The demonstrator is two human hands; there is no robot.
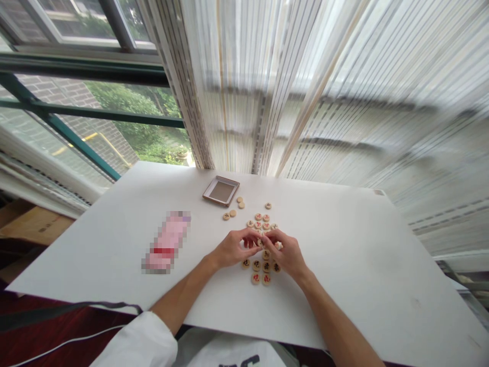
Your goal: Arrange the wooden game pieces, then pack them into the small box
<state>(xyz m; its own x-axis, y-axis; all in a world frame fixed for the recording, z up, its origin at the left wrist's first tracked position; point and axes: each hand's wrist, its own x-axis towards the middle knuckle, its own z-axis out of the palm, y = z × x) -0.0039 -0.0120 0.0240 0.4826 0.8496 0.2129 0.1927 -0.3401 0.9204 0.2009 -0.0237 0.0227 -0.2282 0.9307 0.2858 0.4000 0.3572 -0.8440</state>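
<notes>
Round wooden Chinese chess pieces with red or black characters lie face up in a close pattern on the white table [344, 239]. Over the middle of that pattern my left hand [237, 247] and my right hand [286, 252] meet, fingertips pinched around one chess piece [261, 243]. Just below the fingers sits a black-marked piece [266, 254]. Closer to me are two red-marked pieces [261, 279], side by side. Beyond my hands several red-marked pieces [262, 221] are set close together. My fingers and palms hide some pieces in the middle.
An open shallow box [221, 191] stands toward the back. Loose pieces [233, 213] lie between it and the pattern, and a single piece [268, 206] lies farther back. A blurred pink object [168, 242] is on the left. Striped curtains [244, 76] hang behind the table.
</notes>
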